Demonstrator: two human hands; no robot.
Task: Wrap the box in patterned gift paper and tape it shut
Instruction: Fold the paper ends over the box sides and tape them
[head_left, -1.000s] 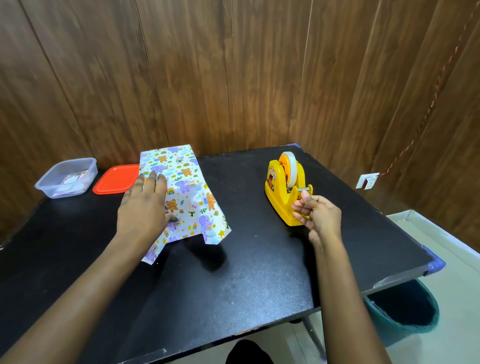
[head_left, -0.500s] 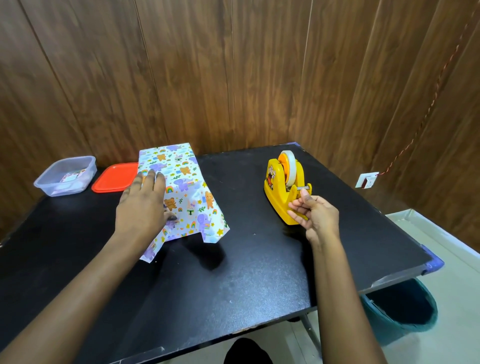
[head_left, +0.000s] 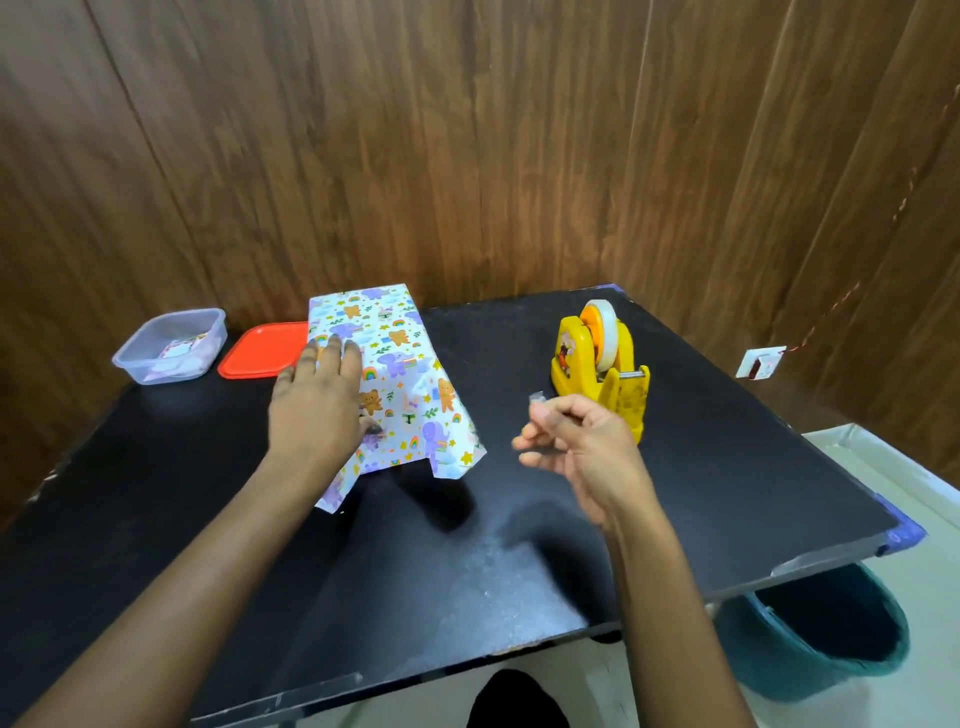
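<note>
While the left hand (head_left: 317, 402) lies flat, fingers straight, on the paper-covered box (head_left: 395, 374) at frame centre, the right hand (head_left: 582, 441) pinches a tape piece (head_left: 536, 399) beside the yellow dispenser (head_left: 597, 364).

surface: black rectangular tabletop (head_left: 467, 545) | far-left: clear plastic tub (head_left: 136, 364), paper scraps inside | just beside it: flat orange-red plastic lid (head_left: 260, 356), right edge meets the paper | back-centre: box in white animal-print gift paper (head_left: 400, 364), loose flaps at near end | right: yellow plastic tape dispenser (head_left: 576, 364), upright, well apart from box
</note>
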